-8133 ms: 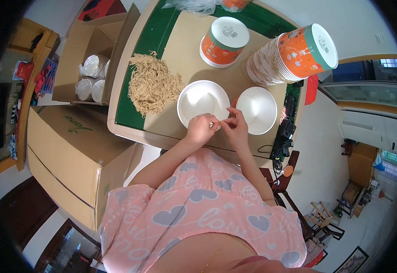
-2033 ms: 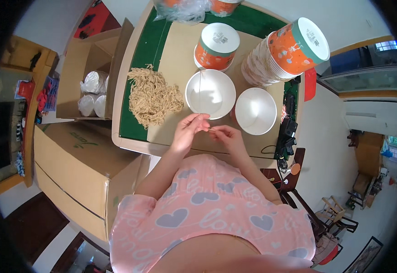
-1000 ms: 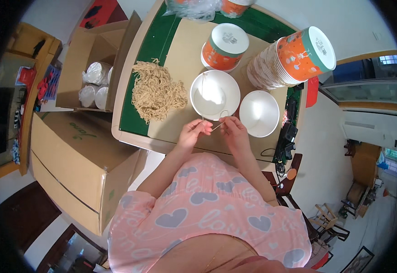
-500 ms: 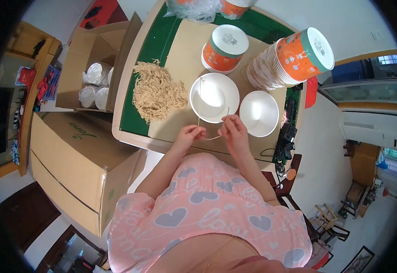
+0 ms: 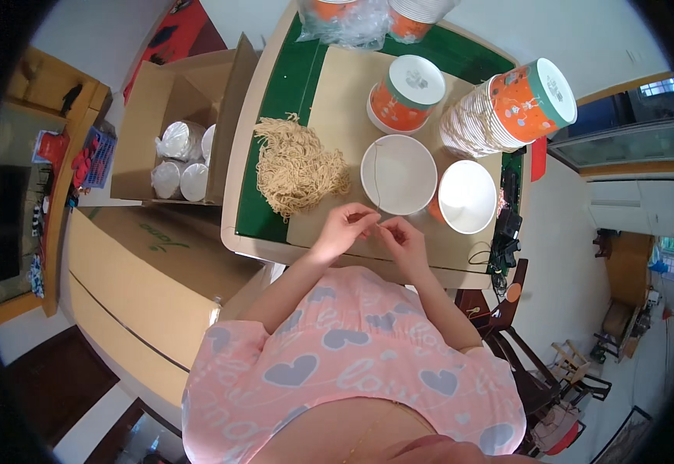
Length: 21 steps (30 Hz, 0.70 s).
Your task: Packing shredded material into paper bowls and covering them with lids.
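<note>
Two hands come close together near the frame's centre, the left hand (image 5: pixel 349 230) and right hand (image 5: pixel 405 241) both pinching a thin beige string (image 5: pixel 376 174) with narrowed fingers. It runs up across the white bowl (image 5: pixel 410 179), right of the tangled string pile (image 5: pixel 298 168).

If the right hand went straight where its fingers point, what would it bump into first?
The right hand would probably bump the left hand first: their fingertips look almost together, though depth is hard to tell.
</note>
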Motion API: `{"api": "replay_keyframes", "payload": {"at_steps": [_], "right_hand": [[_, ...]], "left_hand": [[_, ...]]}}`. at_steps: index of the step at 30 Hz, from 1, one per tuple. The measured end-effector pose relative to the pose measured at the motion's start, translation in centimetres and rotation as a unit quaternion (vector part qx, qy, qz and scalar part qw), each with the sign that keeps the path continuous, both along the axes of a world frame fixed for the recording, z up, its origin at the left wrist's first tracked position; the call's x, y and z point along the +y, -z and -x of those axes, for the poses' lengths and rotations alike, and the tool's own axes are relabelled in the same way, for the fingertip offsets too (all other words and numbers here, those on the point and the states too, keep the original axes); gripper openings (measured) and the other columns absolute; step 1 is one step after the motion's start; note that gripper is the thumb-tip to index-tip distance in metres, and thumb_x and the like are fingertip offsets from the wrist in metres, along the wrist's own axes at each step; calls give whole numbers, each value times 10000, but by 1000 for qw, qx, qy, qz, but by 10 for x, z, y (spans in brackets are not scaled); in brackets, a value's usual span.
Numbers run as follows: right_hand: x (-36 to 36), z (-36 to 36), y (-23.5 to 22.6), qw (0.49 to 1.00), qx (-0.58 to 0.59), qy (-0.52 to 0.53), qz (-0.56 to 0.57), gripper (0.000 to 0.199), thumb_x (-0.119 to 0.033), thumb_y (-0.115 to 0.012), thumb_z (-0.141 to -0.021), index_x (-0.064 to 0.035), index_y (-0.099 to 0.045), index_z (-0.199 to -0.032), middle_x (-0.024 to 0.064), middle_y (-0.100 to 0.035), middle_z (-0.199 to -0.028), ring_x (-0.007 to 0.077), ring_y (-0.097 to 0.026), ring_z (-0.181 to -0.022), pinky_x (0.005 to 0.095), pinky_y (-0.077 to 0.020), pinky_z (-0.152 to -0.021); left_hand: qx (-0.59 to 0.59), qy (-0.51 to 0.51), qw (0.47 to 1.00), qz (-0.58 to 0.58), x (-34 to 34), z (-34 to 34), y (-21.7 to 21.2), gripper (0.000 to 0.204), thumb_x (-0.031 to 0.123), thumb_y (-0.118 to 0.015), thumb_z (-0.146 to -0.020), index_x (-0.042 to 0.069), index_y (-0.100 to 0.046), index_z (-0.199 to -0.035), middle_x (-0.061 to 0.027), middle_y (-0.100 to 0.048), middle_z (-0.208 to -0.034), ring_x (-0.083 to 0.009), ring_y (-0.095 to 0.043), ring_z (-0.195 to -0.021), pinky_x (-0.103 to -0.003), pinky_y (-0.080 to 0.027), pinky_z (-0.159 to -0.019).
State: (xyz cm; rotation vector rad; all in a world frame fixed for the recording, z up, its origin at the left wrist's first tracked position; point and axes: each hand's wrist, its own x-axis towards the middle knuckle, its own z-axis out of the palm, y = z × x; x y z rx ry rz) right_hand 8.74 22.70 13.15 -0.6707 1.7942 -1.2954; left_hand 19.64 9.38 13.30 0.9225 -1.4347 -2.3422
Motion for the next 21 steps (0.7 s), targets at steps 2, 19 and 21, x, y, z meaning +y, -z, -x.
{"api": "replay_keyframes", "payload": {"at_steps": [2,19,21], "right_hand": [[-3,-2,-3,997,68,-19,-7,98,-97,-590,-880,-12,-599,-927,-13,-594,-785,35,-519,-700,187,-416,-630],[45,58,7,999,21,-10,22,49,-73,-646,-830,-47,-633,-870,-35,-574,-726,29,-475,-644,184,-386,-569],[48,65,8,999,13,3,39,44,-65,-645,-828,-48,-632,-867,-40,-569,-722,25,-477,-646,182,-386,-569]], "left_hand": [[-10,45,999,9,-5,-1,6,161,144,-619,-868,7,-649,-949,-28,-644,-780,-76,-562,-648,-205,-456,-582],[-149,84,985,16,51,44,2,250,234,-592,-894,-8,-658,-883,-50,-625,-716,-104,-570,-615,-238,-474,-556],[-134,56,985,-90,54,51,-1,281,259,-565,-910,-6,-655,-884,-53,-623,-717,-110,-569,-612,-235,-469,-550]]}}
